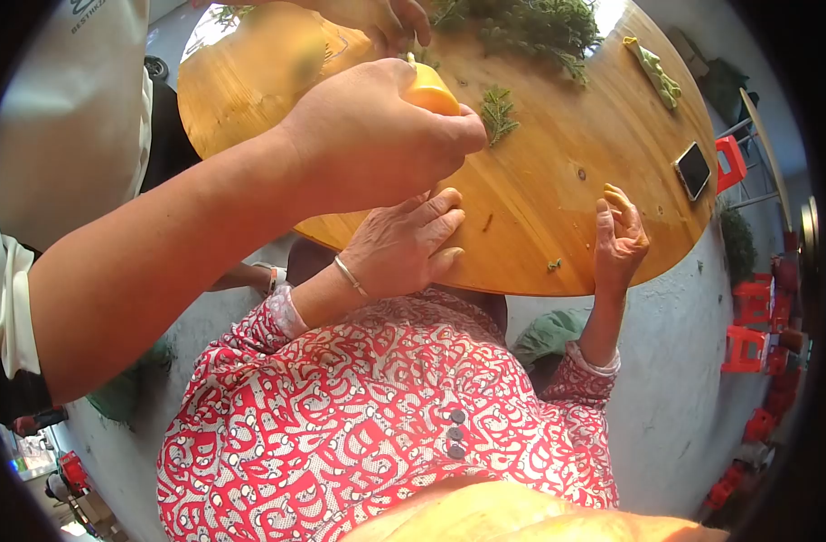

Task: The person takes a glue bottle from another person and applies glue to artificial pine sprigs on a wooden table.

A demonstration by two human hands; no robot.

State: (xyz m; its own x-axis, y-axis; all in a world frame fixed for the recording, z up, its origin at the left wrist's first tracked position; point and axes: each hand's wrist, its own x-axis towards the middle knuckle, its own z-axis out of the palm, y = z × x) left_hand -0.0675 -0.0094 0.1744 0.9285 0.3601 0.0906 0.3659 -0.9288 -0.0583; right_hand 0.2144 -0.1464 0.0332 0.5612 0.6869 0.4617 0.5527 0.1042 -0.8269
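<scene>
My left hand (402, 246), with a bracelet at the wrist, rests at the near edge of the round wooden table (539, 199); its fingers are apart and I see nothing in them. Raised over the table's near right edge is my right hand (621, 237), fingers loosely bent and apart, holding nothing. Just above my left hand, another person's hand (386, 126) reaches in from the left, gripping a smooth yellow-orange object (431, 90) whose kind I cannot make out. A small green sprig (499, 116) lies beyond that hand.
A heap of green conifer branches (535, 32) covers the table's far side. A yellow-green glove (652, 72) and a phone (693, 172) lie toward the right. Another hand (390, 20) is at the far left. Red stools (747, 348) stand on the floor at right.
</scene>
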